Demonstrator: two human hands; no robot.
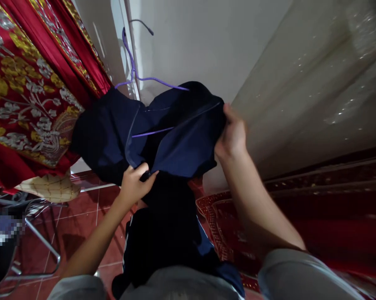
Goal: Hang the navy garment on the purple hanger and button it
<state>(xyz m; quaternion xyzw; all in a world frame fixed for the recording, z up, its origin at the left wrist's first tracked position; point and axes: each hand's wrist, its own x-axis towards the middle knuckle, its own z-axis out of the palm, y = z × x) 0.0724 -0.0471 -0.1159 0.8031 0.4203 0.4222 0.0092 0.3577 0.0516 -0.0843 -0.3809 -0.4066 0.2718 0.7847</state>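
Note:
A dark navy top (pixel 184 146) with an open neck hangs on a purple hanger (pixel 153 79). The hanger's shoulders run inside it, and its lower bar shows through the neck opening. My left hand (pixel 138 181) is closed on the front edge of the top, low at the opening, with thumb and fingers pinching the cloth. At the other side, my right hand (pixel 233 133) grips the shoulder end of the top; its fingertips are partly hidden behind the cloth. The hanger's hook points up beside a white door edge, and I cannot tell whether it hangs on anything.
Red cloth with gold and silver embroidery (pixel 28 83) hangs at left. A pale sparkly gown (pixel 315 96) fills the right, above dark red fabric (pixel 325 216). A metal-framed chair (pixel 50 246) stands on the red tile floor (pixel 81 221) at lower left.

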